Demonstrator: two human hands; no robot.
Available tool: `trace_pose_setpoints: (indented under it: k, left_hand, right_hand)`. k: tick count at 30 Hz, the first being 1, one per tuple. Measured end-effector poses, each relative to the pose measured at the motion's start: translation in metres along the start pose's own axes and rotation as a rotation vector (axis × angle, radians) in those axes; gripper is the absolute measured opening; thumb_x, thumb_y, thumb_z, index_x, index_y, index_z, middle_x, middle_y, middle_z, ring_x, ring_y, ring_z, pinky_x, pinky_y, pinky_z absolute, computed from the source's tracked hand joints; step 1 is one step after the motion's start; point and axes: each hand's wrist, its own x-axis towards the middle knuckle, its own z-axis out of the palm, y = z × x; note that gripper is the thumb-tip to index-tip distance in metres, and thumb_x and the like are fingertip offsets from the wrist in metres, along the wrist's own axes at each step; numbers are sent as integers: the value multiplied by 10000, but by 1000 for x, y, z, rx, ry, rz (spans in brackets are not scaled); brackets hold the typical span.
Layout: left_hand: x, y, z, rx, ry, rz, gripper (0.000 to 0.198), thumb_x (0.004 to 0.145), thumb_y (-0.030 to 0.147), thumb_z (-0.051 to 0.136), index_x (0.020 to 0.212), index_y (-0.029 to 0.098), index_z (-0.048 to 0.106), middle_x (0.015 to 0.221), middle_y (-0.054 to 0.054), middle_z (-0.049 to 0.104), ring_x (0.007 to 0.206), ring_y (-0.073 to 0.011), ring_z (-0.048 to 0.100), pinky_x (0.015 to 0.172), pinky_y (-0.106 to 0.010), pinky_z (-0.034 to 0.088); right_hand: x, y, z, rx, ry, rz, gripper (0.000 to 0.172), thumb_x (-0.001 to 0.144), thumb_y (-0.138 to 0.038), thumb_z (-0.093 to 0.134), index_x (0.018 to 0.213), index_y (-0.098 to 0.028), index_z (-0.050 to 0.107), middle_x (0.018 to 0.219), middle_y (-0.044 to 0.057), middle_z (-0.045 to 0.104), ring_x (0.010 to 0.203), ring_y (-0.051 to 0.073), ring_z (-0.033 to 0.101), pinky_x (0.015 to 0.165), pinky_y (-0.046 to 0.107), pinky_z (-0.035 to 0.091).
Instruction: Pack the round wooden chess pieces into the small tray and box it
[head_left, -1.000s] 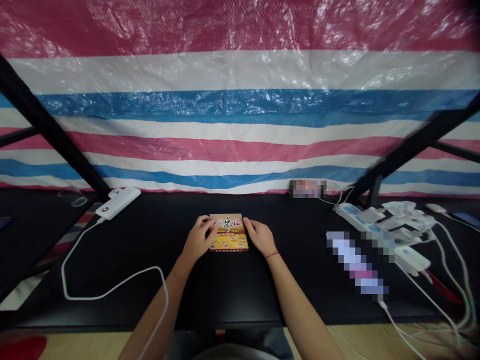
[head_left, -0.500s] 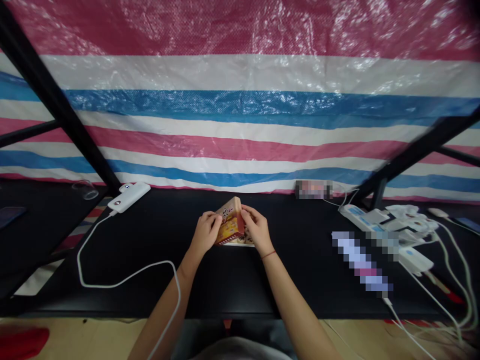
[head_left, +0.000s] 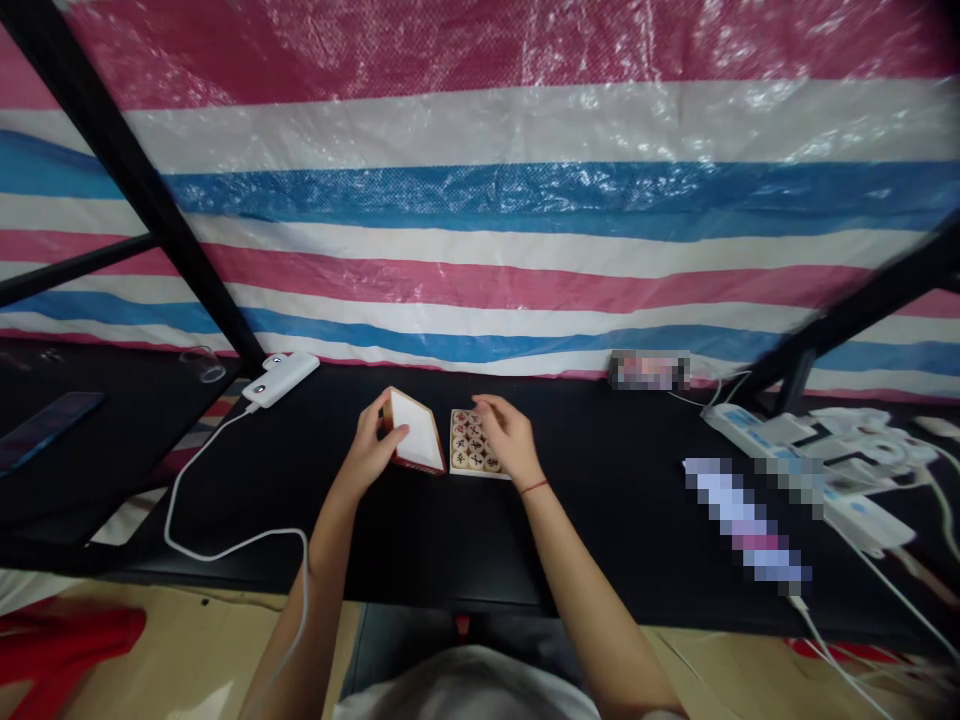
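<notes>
My left hand (head_left: 369,446) is closed around the edge of a box lid (head_left: 418,433). The lid is tilted, its white inside facing up and its brown-red outer wall along the near edge. Just right of it, a shallow white-edged box (head_left: 480,475) lies on the black table. Rows of round Chinese chess pieces (head_left: 469,445) fill it, marked with red and dark characters. Over the box's right side rests my right hand (head_left: 511,437), fingers loosely bent and apart, nothing visible in them. It covers part of the pieces, and whether it touches them I cannot tell.
A white power bank (head_left: 281,378) with a cable (head_left: 225,552) lies at left; the cable crosses my left forearm. A power strip (head_left: 757,435) with plugs and cords and a blurred-out phone-like item (head_left: 746,525) are at right. Striped sheeting (head_left: 480,200) hangs behind the table (head_left: 450,550).
The lid has come off the box and moved left in my left hand, turning its white inside up. The chess pieces are now exposed. My right hand has let go of the lid.
</notes>
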Motion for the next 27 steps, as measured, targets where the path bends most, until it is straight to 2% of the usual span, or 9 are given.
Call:
trace_pose_setpoints:
  k: [2, 4, 6, 7, 10, 12, 14, 21, 27]
  left_hand:
    - [-1, -5, -7, 135, 75, -5, 546, 819, 273, 570, 1355, 264, 471, 1409, -102, 413, 1236, -255, 511, 1025, -400, 448]
    - [-2, -5, -6, 388, 194, 25, 494, 818, 282, 571, 1308, 234, 533, 1415, -111, 416, 1301, -291, 437, 1090, -447, 368]
    - [-3, 0, 3, 625, 255, 15, 435, 833, 298, 558, 1263, 232, 582, 1399, -111, 449, 1277, -317, 447, 1087, -489, 349]
    - [-4, 3, 11, 706, 231, 16, 400, 852, 301, 533, 1242, 239, 601, 1365, -104, 492, 1236, -314, 484, 1062, -490, 372]
    - [-2, 14, 39, 795, -28, 114, 353, 916, 279, 422, 1186, 232, 644, 1223, -81, 620, 1138, -256, 570, 1002, -384, 433]
    - [3, 17, 56, 802, -109, 101, 384, 937, 261, 373, 1223, 202, 623, 1220, -91, 638, 1113, -228, 597, 972, -322, 446]
    - [7, 16, 66, 817, -144, 70, 408, 949, 266, 342, 1259, 191, 596, 1211, -100, 655, 1085, -232, 619, 936, -320, 459]
    - [10, 5, 62, 847, -156, 35, 348, 942, 262, 359, 1138, 238, 645, 1032, -81, 726, 960, -228, 662, 842, -312, 466]
    - [6, 7, 58, 899, -154, -11, 325, 932, 255, 365, 1096, 233, 644, 941, -96, 732, 853, -237, 674, 766, -315, 454]
  right_hand:
    - [-2, 25, -24, -200, 79, 74, 310, 868, -359, 481, 984, -168, 697, 989, 95, 720, 859, 210, 667, 816, 321, 509]
    - [-6, 45, -44, -358, 70, 155, 307, 854, -334, 476, 978, -172, 705, 943, 94, 729, 846, 222, 675, 810, 325, 503]
    - [-10, 58, -55, -431, 16, 223, 307, 853, -315, 471, 987, -183, 713, 909, 83, 739, 839, 224, 686, 800, 315, 499]
    - [-11, 61, -57, -441, -19, 240, 305, 856, -309, 468, 987, -191, 717, 910, 76, 742, 848, 221, 690, 798, 305, 497]
    - [-11, 62, -54, -430, -105, 239, 300, 861, -306, 468, 978, -209, 727, 951, 60, 747, 890, 208, 691, 797, 271, 489]
    - [-8, 59, -49, -421, -129, 233, 301, 858, -302, 469, 974, -205, 730, 963, 59, 747, 893, 202, 689, 796, 261, 485]
    - [-4, 57, -45, -411, -147, 225, 303, 852, -296, 466, 958, -197, 732, 942, 60, 748, 870, 199, 689, 787, 260, 486]
    - [7, 60, -35, -285, -260, 235, 297, 833, -323, 460, 908, -183, 711, 689, 14, 703, 514, 145, 626, 596, 253, 487]
    - [2, 61, -32, -267, -238, 215, 317, 821, -343, 468, 942, -175, 708, 661, 16, 689, 550, 143, 624, 582, 239, 476]
